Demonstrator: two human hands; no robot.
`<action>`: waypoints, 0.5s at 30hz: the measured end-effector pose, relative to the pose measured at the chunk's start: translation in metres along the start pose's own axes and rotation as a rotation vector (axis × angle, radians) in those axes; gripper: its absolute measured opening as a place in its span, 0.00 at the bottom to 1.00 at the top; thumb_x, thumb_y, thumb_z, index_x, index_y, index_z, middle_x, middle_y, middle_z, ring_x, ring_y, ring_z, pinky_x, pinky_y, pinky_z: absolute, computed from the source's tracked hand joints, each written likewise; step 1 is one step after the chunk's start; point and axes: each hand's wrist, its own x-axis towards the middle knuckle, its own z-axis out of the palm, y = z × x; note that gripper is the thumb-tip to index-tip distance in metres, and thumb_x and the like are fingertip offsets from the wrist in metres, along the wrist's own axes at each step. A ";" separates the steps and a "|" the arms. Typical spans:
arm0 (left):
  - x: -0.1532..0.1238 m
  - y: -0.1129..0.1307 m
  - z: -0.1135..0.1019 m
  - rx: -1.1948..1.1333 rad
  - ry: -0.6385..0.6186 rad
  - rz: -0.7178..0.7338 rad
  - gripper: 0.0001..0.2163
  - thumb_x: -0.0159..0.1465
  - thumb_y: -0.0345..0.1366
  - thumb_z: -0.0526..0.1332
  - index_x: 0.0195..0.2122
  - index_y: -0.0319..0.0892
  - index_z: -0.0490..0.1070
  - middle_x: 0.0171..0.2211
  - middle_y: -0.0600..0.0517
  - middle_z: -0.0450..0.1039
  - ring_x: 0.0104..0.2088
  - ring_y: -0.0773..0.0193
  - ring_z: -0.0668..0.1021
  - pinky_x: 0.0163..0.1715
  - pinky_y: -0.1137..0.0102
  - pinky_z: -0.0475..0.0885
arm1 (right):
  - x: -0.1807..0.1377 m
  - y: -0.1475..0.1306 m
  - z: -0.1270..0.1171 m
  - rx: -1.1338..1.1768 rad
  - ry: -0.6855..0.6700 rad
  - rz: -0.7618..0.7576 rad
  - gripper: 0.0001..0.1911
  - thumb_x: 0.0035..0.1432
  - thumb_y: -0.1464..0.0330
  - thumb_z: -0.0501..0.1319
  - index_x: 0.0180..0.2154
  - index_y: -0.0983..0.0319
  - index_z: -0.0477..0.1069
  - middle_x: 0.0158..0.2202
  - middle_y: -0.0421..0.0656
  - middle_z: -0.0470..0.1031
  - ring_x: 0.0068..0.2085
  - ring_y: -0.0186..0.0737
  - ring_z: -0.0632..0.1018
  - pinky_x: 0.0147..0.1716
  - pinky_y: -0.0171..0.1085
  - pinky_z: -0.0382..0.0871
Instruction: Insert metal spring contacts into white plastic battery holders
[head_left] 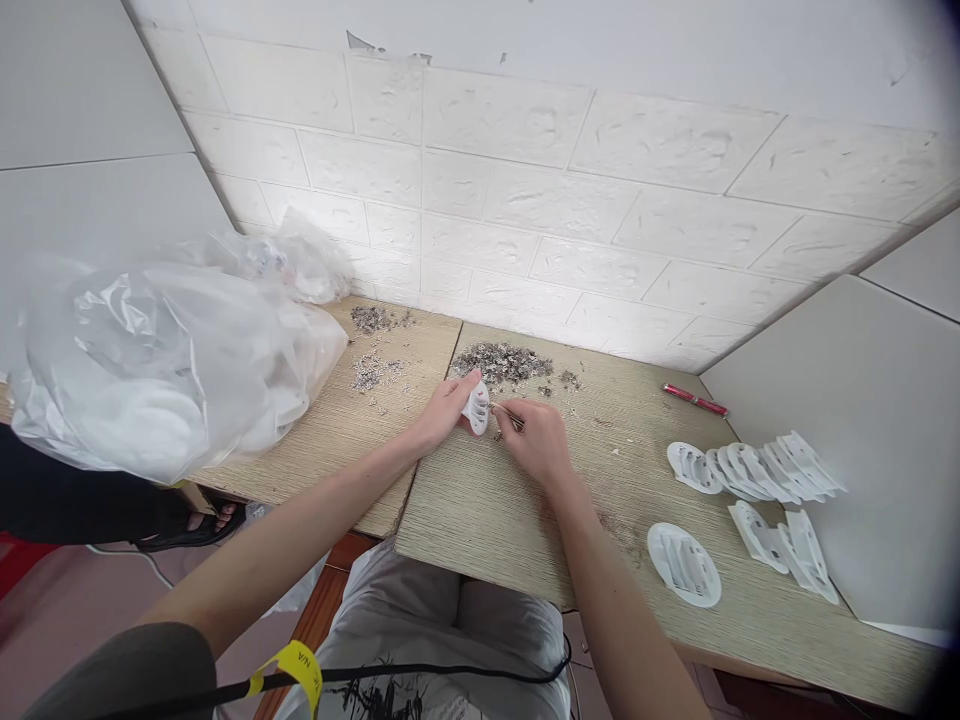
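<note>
My left hand (441, 414) grips a small white plastic disc (478, 410) by its left edge, slots facing right. My right hand (537, 438) is closed around a thin metal tool (510, 414), its tip against the slotted face; whether it is tweezers or a driver is unclear. Just beyond the hands lies a heap of small metal pieces (504, 362). Another white slotted disc (684, 565) rests flat to the right of my right forearm.
A row of white discs (757, 470) leans at the right, with several more (784, 545) nearer. Behind lies a red pen (694, 400). Large plastic bags (180, 360) fill the left. Smaller metal piles (375, 370) lie left of the table seam. Another person's foot (210, 522) shows below.
</note>
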 end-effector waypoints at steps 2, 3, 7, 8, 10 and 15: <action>-0.001 0.002 0.000 -0.001 0.006 -0.010 0.23 0.59 0.56 0.56 0.23 0.39 0.68 0.19 0.52 0.69 0.20 0.67 0.72 0.23 0.71 0.69 | 0.000 0.000 -0.001 0.018 0.003 0.000 0.14 0.60 0.68 0.54 0.23 0.62 0.69 0.22 0.41 0.72 0.24 0.34 0.66 0.26 0.34 0.52; -0.002 0.002 0.001 0.001 0.005 -0.011 0.23 0.59 0.56 0.56 0.23 0.39 0.67 0.19 0.53 0.69 0.20 0.68 0.71 0.24 0.71 0.69 | 0.000 0.000 -0.001 0.025 0.007 0.000 0.14 0.60 0.68 0.54 0.23 0.62 0.70 0.23 0.42 0.72 0.25 0.34 0.67 0.26 0.34 0.52; -0.003 0.004 0.001 0.004 -0.004 -0.010 0.23 0.59 0.56 0.56 0.24 0.39 0.67 0.20 0.53 0.69 0.20 0.68 0.71 0.24 0.72 0.69 | 0.000 0.000 -0.002 0.031 0.015 0.003 0.14 0.60 0.68 0.54 0.23 0.63 0.70 0.23 0.42 0.73 0.25 0.35 0.67 0.26 0.34 0.52; -0.003 0.005 0.001 0.005 -0.004 -0.011 0.22 0.60 0.56 0.56 0.24 0.39 0.67 0.20 0.53 0.68 0.20 0.69 0.71 0.24 0.72 0.69 | 0.000 0.000 -0.002 0.029 0.013 0.002 0.14 0.60 0.68 0.54 0.23 0.63 0.70 0.23 0.42 0.73 0.25 0.35 0.67 0.26 0.34 0.52; -0.003 0.005 0.001 0.010 -0.005 -0.010 0.22 0.60 0.55 0.55 0.23 0.39 0.67 0.19 0.53 0.68 0.20 0.69 0.71 0.23 0.73 0.68 | 0.000 0.000 -0.001 0.019 0.010 -0.004 0.14 0.60 0.68 0.54 0.23 0.63 0.70 0.23 0.42 0.73 0.25 0.35 0.67 0.26 0.34 0.52; -0.003 0.003 0.001 0.031 -0.013 0.000 0.22 0.61 0.54 0.55 0.23 0.39 0.66 0.19 0.54 0.67 0.20 0.69 0.70 0.24 0.73 0.68 | 0.000 0.000 -0.001 -0.020 0.006 -0.020 0.15 0.61 0.68 0.54 0.22 0.62 0.69 0.23 0.42 0.72 0.25 0.35 0.66 0.26 0.34 0.52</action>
